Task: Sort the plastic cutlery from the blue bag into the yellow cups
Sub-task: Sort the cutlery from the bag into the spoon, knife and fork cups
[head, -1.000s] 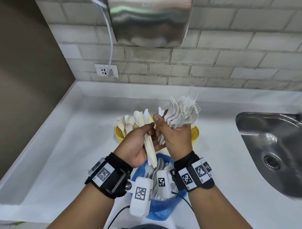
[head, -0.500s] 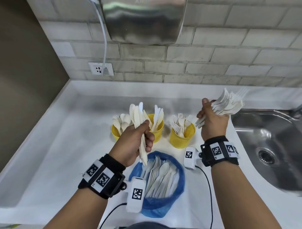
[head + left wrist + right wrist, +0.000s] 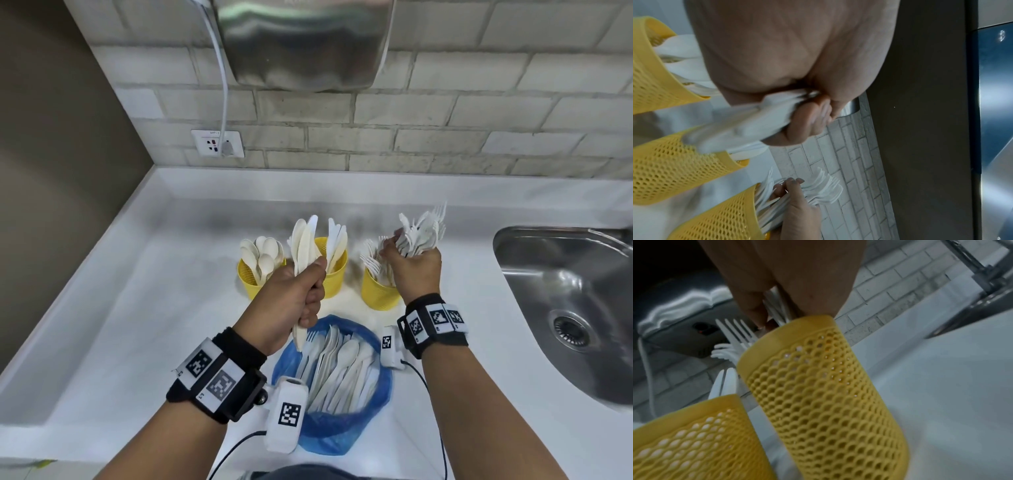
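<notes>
Starting at the bottom centre of the head view, the blue bag point(image 3: 346, 435) lies open on the white counter point(image 3: 137, 308), and plenty of unsorted white cutlery point(image 3: 337, 368) rests inside it, spoons and at least one fork among the pieces. So the sort is well under way, but by my reckoning far from finished.

Just above the bag, the left hand point(image 3: 291, 301) has its fingers clenched round a fistful of knives point(image 3: 303, 250), blades up, handles poking out below the fist. It sits in front of the middle cup point(image 3: 334, 274), which already holds knives.

Right of centre, the right hand point(image 3: 414, 267) grips a thick bundle of forks point(image 3: 423, 229), tines fanned toward the upper right. The right wrist view shows the handles at the rim of the fork cup point(image 3: 818, 386), whether dipping inside I cannot quite tell. This is the drop-off step: forks going in on the right, knives waiting for the middle.

Next, I'd say, the right hand needs to lower the handles down into that mesh cup and loosen its fingers without snagging the forks point(image 3: 371, 253) already standing there. The cup is light, so a sideways nudge could tip it.

Further back on the left, the spoon cup point(image 3: 250, 279) stands filled with spoons point(image 3: 262, 253).
</notes>
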Tool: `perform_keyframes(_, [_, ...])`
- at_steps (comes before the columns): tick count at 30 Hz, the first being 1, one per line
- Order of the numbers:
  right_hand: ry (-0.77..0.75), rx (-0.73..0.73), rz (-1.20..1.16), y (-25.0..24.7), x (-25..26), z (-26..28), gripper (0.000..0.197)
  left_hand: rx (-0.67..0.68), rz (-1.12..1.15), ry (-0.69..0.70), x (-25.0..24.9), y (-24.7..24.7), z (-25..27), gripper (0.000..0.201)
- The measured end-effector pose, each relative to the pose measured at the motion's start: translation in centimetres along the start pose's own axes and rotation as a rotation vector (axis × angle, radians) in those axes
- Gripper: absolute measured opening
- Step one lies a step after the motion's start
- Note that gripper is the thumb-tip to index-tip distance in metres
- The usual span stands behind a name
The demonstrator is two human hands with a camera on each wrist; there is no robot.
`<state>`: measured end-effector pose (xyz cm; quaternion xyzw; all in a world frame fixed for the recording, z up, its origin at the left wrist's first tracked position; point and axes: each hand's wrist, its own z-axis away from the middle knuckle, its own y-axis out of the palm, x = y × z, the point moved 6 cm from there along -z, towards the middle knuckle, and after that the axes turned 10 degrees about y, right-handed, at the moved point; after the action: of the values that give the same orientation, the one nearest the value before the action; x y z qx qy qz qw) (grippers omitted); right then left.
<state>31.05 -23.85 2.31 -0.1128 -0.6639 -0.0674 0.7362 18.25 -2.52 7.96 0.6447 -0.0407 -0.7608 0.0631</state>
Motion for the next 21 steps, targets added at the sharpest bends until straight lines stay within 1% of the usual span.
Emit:
perform_keyframes(1, [-0.019,0.0,0.022,0.1,-0.1,-0.1,0.013,0.002,0.002,0.003,0.0,0.0,0.0,0.04])
perform_keyframes(5, [-0.089,-0.013,0.03,0.1,0.4,0.4,0.051,0.001,0.021,0.009,0.0,0.0,0.1,0.042])
perform_keyframes(6, [-0.097,-0.021,0.012,0.0,0.4,0.5,0.056,0.002,0.022,0.011,0.0,0.0,0.1,0.042])
perform_keyframes(9, [-0.145,-0.022,-0.024,-0.2,0.9,0.9,0.062,0.001,0.027,0.014,0.1,0.0,0.1,0.041])
perform_keyframes(12, [-0.152,0.0,-0.107,-0.5,0.6,1.1,0.062,0.001,0.026,0.016,0.1,0.0,0.0,0.042])
perform_keyframes(14, [-0.177,-0.015,-0.082,-0.8,0.5,1.2,0.059,0.0,0.027,0.013,0.2,0.1,-0.1,0.042])
perform_keyframes(15, [-0.188,-0.028,-0.059,-0.9,0.4,1.2,0.056,0.002,0.029,0.013,0.2,0.1,-0.1,0.041])
perform_keyframes(17, [-0.2,-0.052,-0.032,-1.2,0.2,1.3,0.044,0.008,0.035,0.012,0.2,0.3,-0.1,0.041])
perform_keyframes(19, [-0.181,-0.065,-0.03,-1.3,-0.1,1.2,0.032,0.013,0.035,0.012,0.2,0.4,-0.1,0.041])
perform_keyframes(21, [-0.156,-0.065,-0.019,-1.3,-0.3,0.9,0.028,0.014,0.036,0.011,0.2,0.4,-0.1,0.041])
